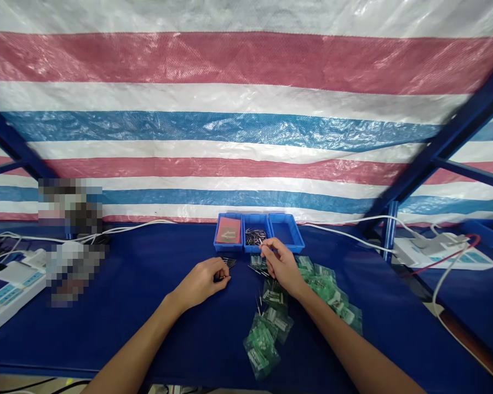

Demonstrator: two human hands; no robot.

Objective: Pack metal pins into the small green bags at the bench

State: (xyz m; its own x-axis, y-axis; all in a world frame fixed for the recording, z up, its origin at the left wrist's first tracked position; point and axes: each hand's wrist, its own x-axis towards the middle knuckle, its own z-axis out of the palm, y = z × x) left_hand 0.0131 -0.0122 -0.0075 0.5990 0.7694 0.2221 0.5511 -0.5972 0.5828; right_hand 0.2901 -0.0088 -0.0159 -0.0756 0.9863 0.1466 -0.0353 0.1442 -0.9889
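My left hand [203, 280] rests on the blue table cloth [148, 295], fingers curled round a small bunch of thin dark metal pins [229, 262] that stick out to the right. My right hand [280, 265] is raised just in front of the middle blue tray [257, 236], thumb and forefinger pinched on one thin pin over that tray's pile of pins. Several small green plastic bags [324, 290] lie under and to the right of my right wrist, and more bags [265, 339] lie between my forearms. A few loose pins [258, 302] lie on the cloth.
Left blue tray [229, 232] holds a reddish card; right blue tray [286, 230] looks bare inside. White power strips [8, 287] and cables sit at far left, another strip [443, 251] at right. A striped tarp [246, 126] hangs behind, with blue frame bars [447, 142].
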